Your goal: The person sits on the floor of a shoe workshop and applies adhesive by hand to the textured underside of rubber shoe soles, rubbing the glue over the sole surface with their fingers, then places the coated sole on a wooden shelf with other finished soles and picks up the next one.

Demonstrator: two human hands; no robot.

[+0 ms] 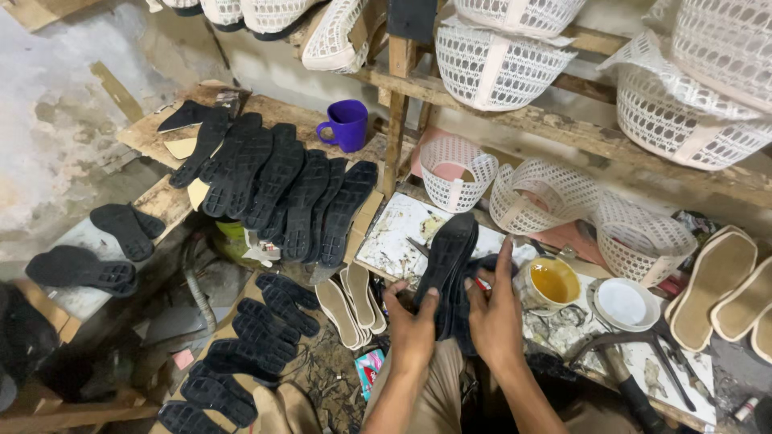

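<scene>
The black rubber sole (447,255), ridged with tread, stood tilted over the workbench's (394,233) near edge. The left hand (413,325) pinched its lower end; the right hand (494,309) gripped more soles (474,309) beside it. A glue tin (553,283) crowded the right side.

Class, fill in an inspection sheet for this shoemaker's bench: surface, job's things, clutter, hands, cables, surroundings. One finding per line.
Surface: stained white work board, smeared and worn.
Job's things: black sole held upright over the board; more dark pieces behind it.
Clutter: tin of yellow glue, white lid, hammer, purple mug, tan insoles.
Hands: left hand grips the sole's lower end; right hand rests on the dark pieces beside it.
Cables: nothing seen.
Surroundings: row of black soles leaning on a wooden shelf; white mesh uppers on the rack; more soles on the floor.
</scene>
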